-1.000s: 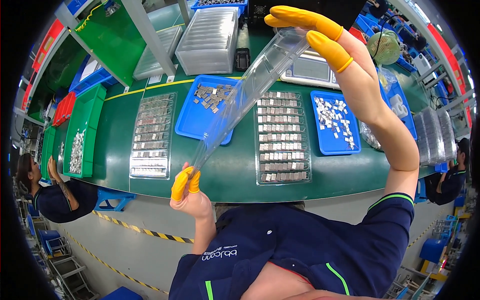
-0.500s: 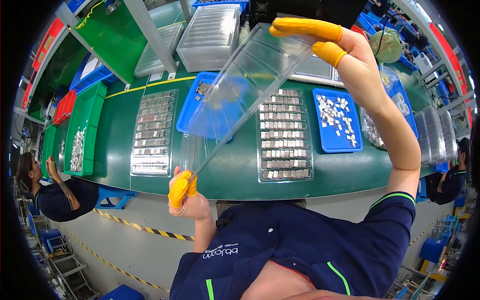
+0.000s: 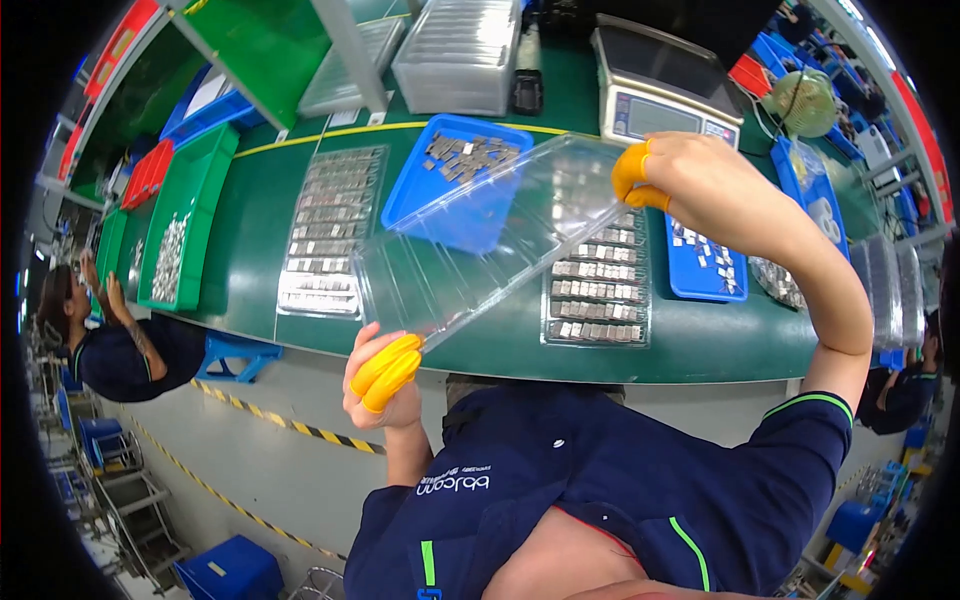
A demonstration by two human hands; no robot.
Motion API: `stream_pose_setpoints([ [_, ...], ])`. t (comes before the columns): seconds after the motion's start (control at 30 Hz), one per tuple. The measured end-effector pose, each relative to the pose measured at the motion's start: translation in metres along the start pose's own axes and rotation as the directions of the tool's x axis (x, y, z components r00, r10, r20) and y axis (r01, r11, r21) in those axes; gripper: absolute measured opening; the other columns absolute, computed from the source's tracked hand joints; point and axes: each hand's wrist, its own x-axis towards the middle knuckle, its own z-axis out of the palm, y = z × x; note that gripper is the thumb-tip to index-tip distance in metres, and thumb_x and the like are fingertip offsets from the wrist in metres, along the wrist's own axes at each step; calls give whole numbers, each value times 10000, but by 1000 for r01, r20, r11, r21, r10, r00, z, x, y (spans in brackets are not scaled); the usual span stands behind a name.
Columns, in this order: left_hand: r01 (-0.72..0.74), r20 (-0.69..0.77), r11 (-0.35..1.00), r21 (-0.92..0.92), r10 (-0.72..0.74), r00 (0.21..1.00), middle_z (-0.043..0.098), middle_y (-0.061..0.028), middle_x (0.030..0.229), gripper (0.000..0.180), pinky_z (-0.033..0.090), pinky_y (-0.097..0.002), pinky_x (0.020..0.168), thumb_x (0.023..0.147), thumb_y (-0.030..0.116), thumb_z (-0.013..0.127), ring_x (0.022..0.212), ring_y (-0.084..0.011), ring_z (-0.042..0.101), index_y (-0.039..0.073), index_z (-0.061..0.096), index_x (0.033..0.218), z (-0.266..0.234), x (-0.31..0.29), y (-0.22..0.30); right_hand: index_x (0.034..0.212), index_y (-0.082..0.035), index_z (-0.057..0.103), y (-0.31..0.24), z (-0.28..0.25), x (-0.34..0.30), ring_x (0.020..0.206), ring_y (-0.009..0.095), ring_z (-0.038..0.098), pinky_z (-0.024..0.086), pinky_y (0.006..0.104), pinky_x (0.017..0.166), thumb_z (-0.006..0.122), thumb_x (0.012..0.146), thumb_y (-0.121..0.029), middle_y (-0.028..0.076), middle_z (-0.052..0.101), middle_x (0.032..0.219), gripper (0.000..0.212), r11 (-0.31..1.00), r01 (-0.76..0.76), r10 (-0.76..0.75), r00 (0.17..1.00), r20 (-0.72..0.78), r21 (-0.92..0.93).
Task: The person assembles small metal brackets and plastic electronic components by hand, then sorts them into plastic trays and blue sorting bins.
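In the head view, we see a clear tray held up between two hands above the green table. It slants from lower left to upper right, and its near long edge runs from one hand to the other, so that most of the tray lies beyond them, away from the body.

The left hand has its fingers curled and grasps the tray's near left corner, which sits just past the yellow finger covers. The right hand reaches farther out and pinches the near right corner, the tray lying to the left of its fingertips.

Through the plastic we make out part of a blue bin holding small grey pieces, and the upper rows of the right filled tray. The left filled tray lies to the left of the blue bin. We cannot tell how high the held tray is above these.

Below the right wrist we find a second blue bin with small white parts; beyond that hand stands a scale. Farther left is a green bin, and a seated co-worker is beside the table.
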Motion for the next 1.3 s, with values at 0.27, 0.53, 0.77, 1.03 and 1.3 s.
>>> stream_pose_setpoints([
  [0.27,4,-238,1000,15,0,971,583,-139,914,250,487,-419,813,696,-88,665,834,-282,591,-10,594,922,-12,-13,-11,867,17,466,-14,0,21,798,314,506,437,362,684,532,758,-80,156,494,839,161,972,149,-192,950,-246,-183],
  [0.53,-97,-158,992,79,109,981,535,-195,1096,431,503,-380,852,717,-149,600,969,-317,574,-47,507,1125,-16,-18,-32,797,12,488,-19,-5,31,755,297,512,436,350,654,546,769,-112,144,508,793,140,985,78,-139,885,-444,-154],
  [0.77,284,-202,958,-38,-286,937,567,-209,1029,365,559,-372,728,741,-169,564,864,-303,617,-92,496,1091,-24,-30,-35,876,-10,499,-5,-44,32,756,170,547,444,300,678,565,866,-121,90,556,792,130,967,-212,254,801,-542,141],
  [1.03,627,-26,760,-170,-640,768,555,-189,1125,375,515,-296,804,752,-166,553,920,-264,617,-82,508,1114,-34,-18,-39,807,1,530,38,-22,92,718,290,569,464,304,594,640,766,-120,131,576,798,169,895,-358,-14,574,-819,-266],
  [1.3,827,43,553,-105,-828,559,565,-183,1126,444,500,-276,808,721,-165,573,942,-244,616,-89,482,1149,-52,-18,-33,720,-125,565,76,39,208,723,130,560,426,256,566,582,673,-171,-16,539,676,69,665,-408,-436,468,-769,-626],
])
